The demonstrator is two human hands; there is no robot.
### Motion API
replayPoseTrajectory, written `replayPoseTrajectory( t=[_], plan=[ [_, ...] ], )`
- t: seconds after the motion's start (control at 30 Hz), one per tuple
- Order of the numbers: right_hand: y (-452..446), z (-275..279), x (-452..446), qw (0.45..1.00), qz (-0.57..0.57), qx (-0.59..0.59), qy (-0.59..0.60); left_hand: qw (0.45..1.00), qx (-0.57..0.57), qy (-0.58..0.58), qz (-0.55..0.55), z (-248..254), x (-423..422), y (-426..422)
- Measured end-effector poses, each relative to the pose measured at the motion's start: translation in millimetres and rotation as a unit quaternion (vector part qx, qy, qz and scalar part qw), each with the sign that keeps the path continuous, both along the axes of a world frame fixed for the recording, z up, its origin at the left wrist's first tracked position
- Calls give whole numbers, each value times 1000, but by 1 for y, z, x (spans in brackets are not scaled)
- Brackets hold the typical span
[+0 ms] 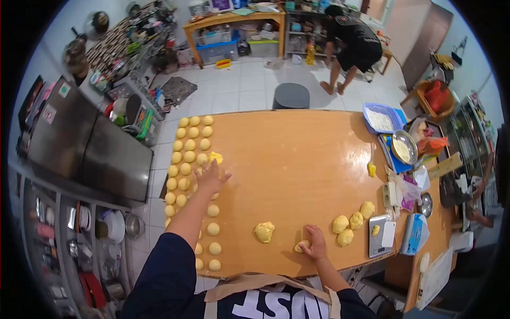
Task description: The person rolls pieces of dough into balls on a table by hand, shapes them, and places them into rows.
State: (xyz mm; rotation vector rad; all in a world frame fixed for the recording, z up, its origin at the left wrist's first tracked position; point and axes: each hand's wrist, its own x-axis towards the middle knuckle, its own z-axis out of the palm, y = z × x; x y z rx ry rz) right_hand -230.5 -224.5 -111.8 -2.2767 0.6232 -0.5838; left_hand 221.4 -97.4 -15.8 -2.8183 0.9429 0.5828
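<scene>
My left hand (211, 181) reaches over the rows of round dough balls (189, 144) along the table's left side. Its fingers are spread, close to a bright yellow piece (215, 157) whose kind I cannot make out. Some dough balls are hidden under the hand and forearm. Near the front edge, my right hand (316, 244) curls over a small dough piece (302, 246), partly covering it. A larger rough dough lump (264, 232) lies between my arms. To the right of my right hand sit several uneven dough lumps (344, 237).
A kitchen scale (378, 242) bears a small dough bit. Beyond it are a tissue pack (414, 234), a metal bowl (404, 147) and a purple basin (366, 121) of white powder. A stool (291, 97) stands behind the table (287, 170); a person (353, 42) bends near shelves.
</scene>
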Motion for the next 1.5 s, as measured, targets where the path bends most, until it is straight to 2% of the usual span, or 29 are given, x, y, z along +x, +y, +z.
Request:
replayPoseTrajectory(
  t=[0.07, 0.17, 0.27, 0.33, 0.43, 0.53, 0.6, 0.7, 0.83, 0.9, 0.93, 1.0, 1.03, 1.13, 1.17, 1.2, 1.23, 1.3, 1.33, 1.37, 1.47, 1.5],
  plan=[
    [1, 3, -1, 1000, -1, 2, 9, 1000, 18, -15, -7, -35, 25, -12],
    [1, 16, 4, 1000, 1, 18, 15, 998, 45, -2, 53, -31, 14, -31],
    [1, 20, 6, 1000, -2, 16, 12, 990, -98, 81, 59, -38, -11, -39],
    [1, 19, 6, 1000, -3, 8, 4, 986, -153, 26, -57, -48, -45, -47],
    [-3, 15, 7, 1000, 1, -3, -11, 956, -198, 117, -180, -26, -129, -51],
    [-4, 11, 7, 997, -41, 62, -27, 900, -271, 213, -266, -6, -208, -36],
    [-8, -1, 4, 988, -54, 133, -54, 882, -304, 227, -279, 2, -248, -22],
    [-12, -9, 8, 952, -100, 267, -114, 874, -302, 304, -230, 20, -278, 0],
    [20, 49, 55, 886, -156, 378, -221, 860, -331, 319, -222, 16, -309, 27],
    [16, 84, 71, 884, -119, 384, -240, 837, -373, 339, -213, 17, -326, 39],
    [6, 100, 75, 887, -95, 384, -239, 830, -341, 370, -241, 26, -322, 43],
    [-21, 127, 82, 907, -45, 360, -216, 809, -277, 428, -292, 55, -295, 50],
    [-33, 133, 86, 921, -28, 334, -200, 817, -268, 415, -297, 58, -293, 59],
    [-41, 115, 91, 978, 3, 163, -129, 866, -336, 340, -147, 31, -286, 92],
    [-39, 101, 92, 990, 10, 98, -103, 914, -293, 244, -135, 18, -282, 105],
    [-25, 73, 86, 999, 40, 11, -7, 950, -246, 146, -122, 3, -278, 121],
    [-4, 46, 67, 991, 69, -77, 90, 974, -195, 47, -107, -6, -278, 137],
    [41, 39, 8, 927, 230, -217, 201, 981, -63, 6, -183, -13, -283, 166],
    [51, 28, -16, 924, 252, -223, 182, 976, 3, -17, -218, -15, -280, 175],
    [46, 20, -34, 919, 277, -228, 167, 976, -19, -19, -214, -21, -282, 182],
    [1, 19, -45, 894, 299, -232, 240, 975, -52, -21, -216, -43, -286, 191],
    [-16, 8, -31, 911, 261, -210, 240, 975, -44, -25, -218, -48, -285, 189]
  ],
)
